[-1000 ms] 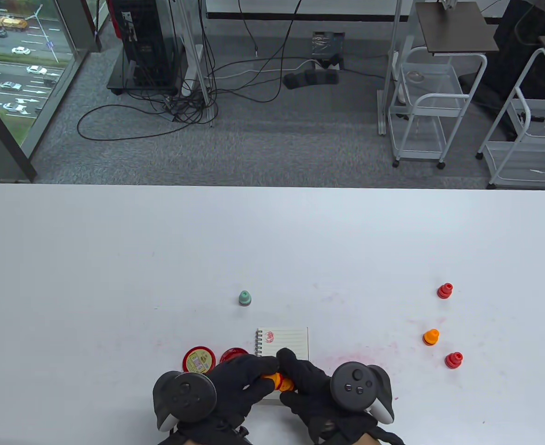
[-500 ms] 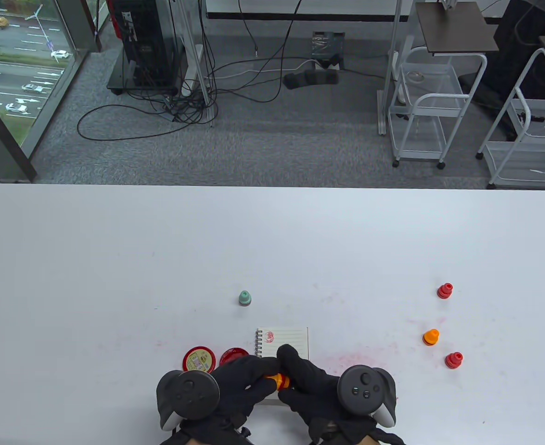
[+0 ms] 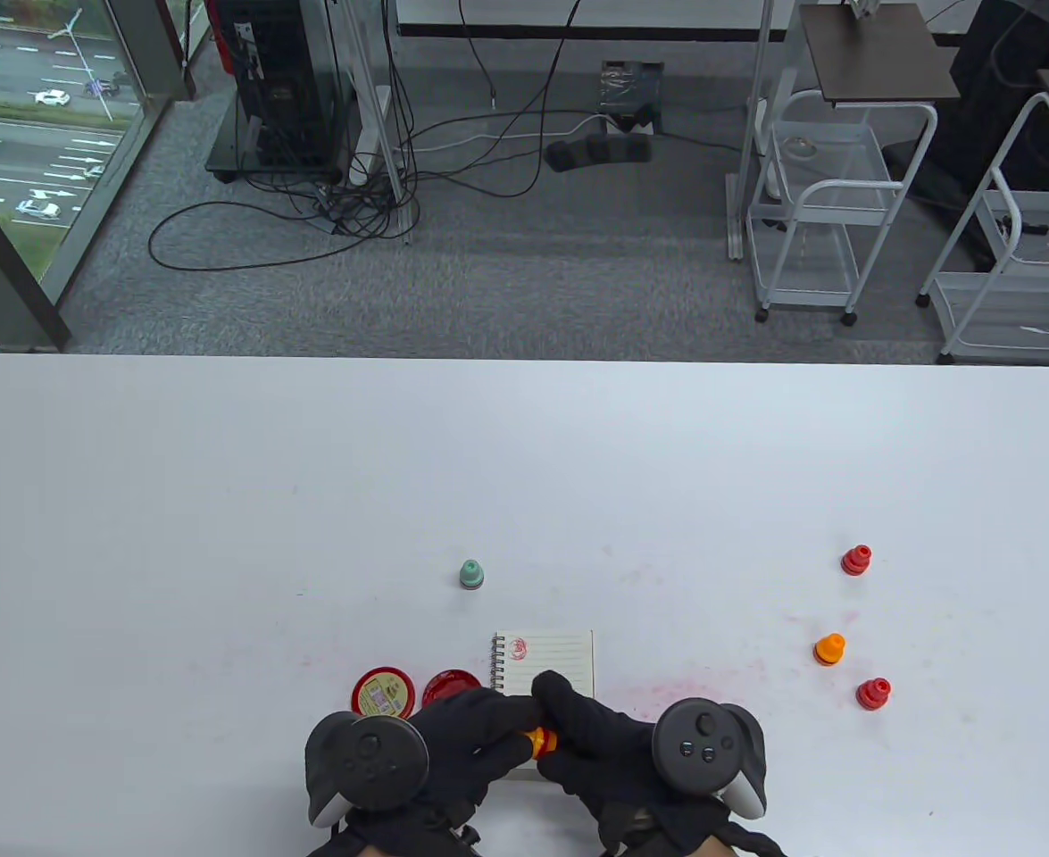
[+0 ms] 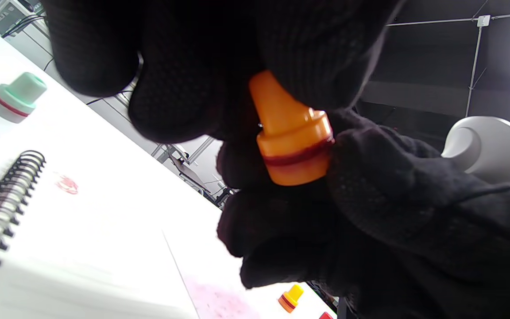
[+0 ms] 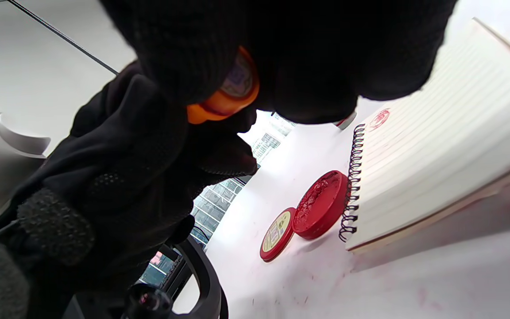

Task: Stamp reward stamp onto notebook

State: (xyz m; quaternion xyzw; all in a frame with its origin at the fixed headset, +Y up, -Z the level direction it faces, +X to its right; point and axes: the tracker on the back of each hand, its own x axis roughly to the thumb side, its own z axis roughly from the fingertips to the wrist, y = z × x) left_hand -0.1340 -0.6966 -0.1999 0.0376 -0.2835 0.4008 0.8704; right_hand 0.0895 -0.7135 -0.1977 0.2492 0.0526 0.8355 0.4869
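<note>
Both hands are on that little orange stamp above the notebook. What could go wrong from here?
The orange stamp is gripped sideways between left hand and right hand, so it could slip or print crooked. The open ink pad lies against the notebook spiral; a stray glove might smear red ink.

Even daylight fills the table view, sharp throughout, with only faint shadows on the white counter [image 3: 220, 500]. In both wrist views the black gloved fingers [image 4: 184, 66] are close, dark and soft-edged, and the white lined spiral notebook [image 5: 441, 146] glares, overexposed.

Table [image 3: 220, 500] w/ notebook [image 3: 560, 656], stamps [image 3: 856, 560], inkpad [image 3: 448, 686]
</note>
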